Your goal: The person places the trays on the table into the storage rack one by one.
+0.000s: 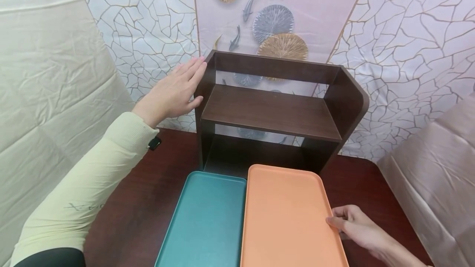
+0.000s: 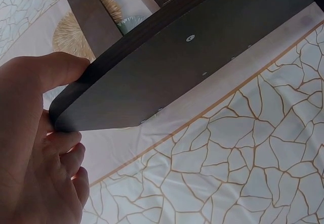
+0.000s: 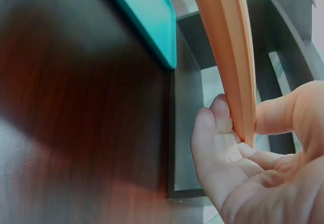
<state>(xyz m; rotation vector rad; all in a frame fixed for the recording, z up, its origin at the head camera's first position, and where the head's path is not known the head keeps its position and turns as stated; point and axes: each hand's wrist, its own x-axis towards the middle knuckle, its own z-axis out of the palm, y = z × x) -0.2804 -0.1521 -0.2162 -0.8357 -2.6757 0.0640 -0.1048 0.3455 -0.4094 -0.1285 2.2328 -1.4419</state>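
Observation:
A dark brown two-tier shelf [image 1: 274,110] stands on the table, its upper and lower levels bare. My left hand [image 1: 174,87] grips the top of its left side panel [image 2: 167,67], the thumb at the front edge and the fingers along the outside. With the right hand [image 1: 356,228], I pinch the right edge of an orange rectangular tray [image 1: 285,217], thumb on top and fingers underneath in the right wrist view. A teal tray [image 1: 209,221] lies to its left, their edges side by side. The trays' near ends are cut off in the head view.
The table [image 1: 356,180] is reddish-brown wood. Behind the shelf hangs a patterned cloth [image 1: 404,44] with gold crackle lines, fish and round motifs. Pale cloths [image 1: 48,61] drape along the left and right sides.

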